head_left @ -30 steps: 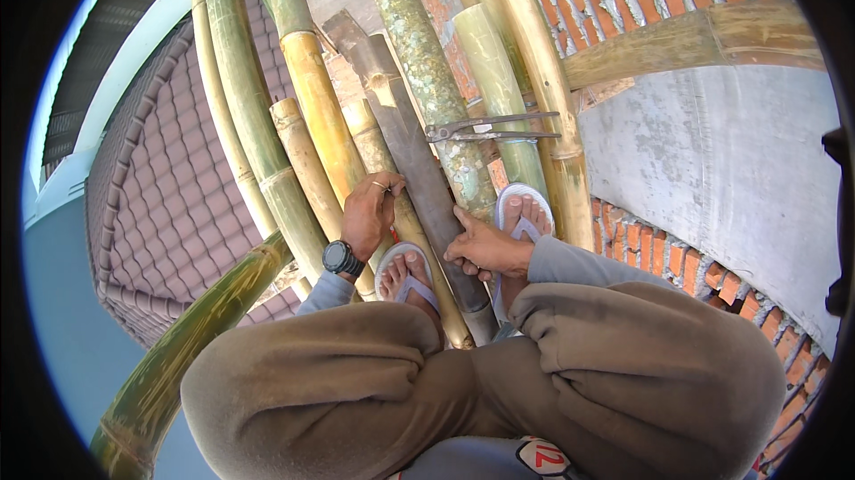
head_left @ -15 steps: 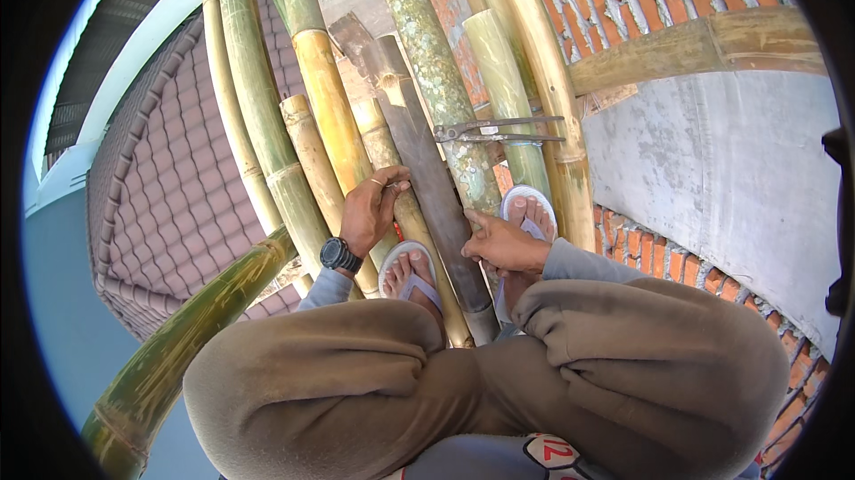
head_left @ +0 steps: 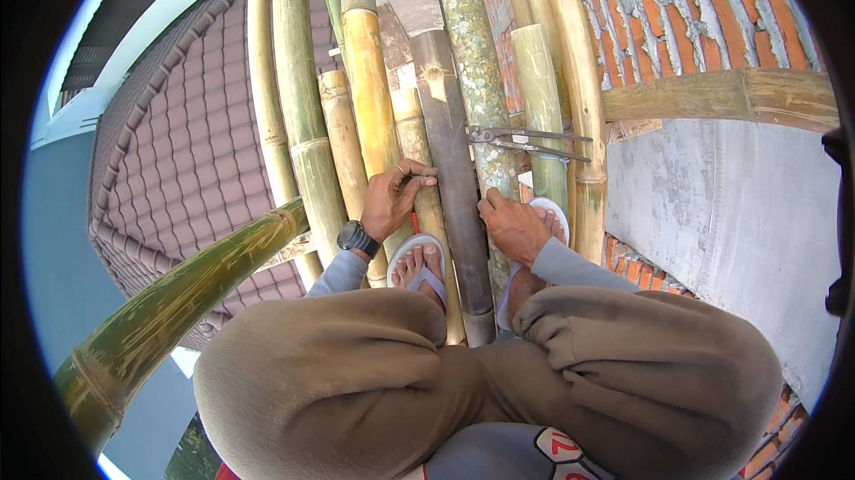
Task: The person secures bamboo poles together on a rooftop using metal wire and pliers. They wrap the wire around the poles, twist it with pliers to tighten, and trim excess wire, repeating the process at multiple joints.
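1. Left hand (head_left: pixel 390 202): thumb and fingertip come close together, a narrow pinch at the left edge of the dark pole (head_left: pixel 456 168); I cannot tell whether anything sits between them.
2. Right hand (head_left: pixel 515 226): fingers curled in, just right of the dark pole and over the mottled pole (head_left: pixel 475 52); I cannot tell what, if anything, it holds.
3. The dark pole runs lengthwise between the 2 hands.
4. A pale bamboo pole (head_left: pixel 413 134) passes under the left fingertips; a yellow bamboo pole (head_left: pixel 370 79) lies beyond that hand, to its left.
5. Pincers (head_left: pixel 525 134) lie beyond the right hand, across the mottled pole, handles pointing right.
6. A watch (head_left: pixel 356 238) circles the left wrist.
7. 1 sandal (head_left: pixel 432 281) stands below the left hand, toward the body.
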Demonstrator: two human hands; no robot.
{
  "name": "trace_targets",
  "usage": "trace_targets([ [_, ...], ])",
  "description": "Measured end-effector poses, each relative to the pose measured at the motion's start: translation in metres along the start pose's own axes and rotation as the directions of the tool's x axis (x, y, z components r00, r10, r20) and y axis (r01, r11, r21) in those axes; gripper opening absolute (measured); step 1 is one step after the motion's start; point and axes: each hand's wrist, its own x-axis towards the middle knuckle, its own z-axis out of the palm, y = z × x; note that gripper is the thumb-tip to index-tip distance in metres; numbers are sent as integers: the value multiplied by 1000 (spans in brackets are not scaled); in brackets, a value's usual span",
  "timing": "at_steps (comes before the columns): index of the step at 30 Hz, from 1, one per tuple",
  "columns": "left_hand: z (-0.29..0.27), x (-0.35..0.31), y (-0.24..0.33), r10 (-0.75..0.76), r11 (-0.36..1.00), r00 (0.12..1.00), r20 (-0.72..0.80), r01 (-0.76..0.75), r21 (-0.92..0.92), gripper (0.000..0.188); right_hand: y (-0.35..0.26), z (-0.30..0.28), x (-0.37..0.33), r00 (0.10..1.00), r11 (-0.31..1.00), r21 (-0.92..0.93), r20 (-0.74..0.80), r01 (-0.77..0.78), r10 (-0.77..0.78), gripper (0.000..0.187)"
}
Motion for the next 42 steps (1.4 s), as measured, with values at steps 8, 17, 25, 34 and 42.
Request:
trace_targets([
  [8, -9, 4, 11, -77, 995, 995, 63, 72, 72, 15, 7, -23, 21, 975, 982, -73, 153, 176, -164, 9],
  [17, 6, -6, 11, 74, 992, 996, -49, -68, 105, 9, 29, -18, 23, 922, 900, -208, 147, 383, -358, 13],
  [25, 9, 2, 17, 308, 872, 938, 159, -345, 349, 9, 43, -17, 25, 927, 927, -110, -68, 360, -368, 15],
  [34, 19, -16, 24, 199, 931, 980, -16, -184, 316, 6, 23, -15, 23, 981, 984, -75, -94, 164, -171, 16],
  [42, 31, -14, 20, 88, 908, 996, 22, -89, 409, 9, 3, -20, 28, 962, 927, -278, 176, 252, -209, 20],
])
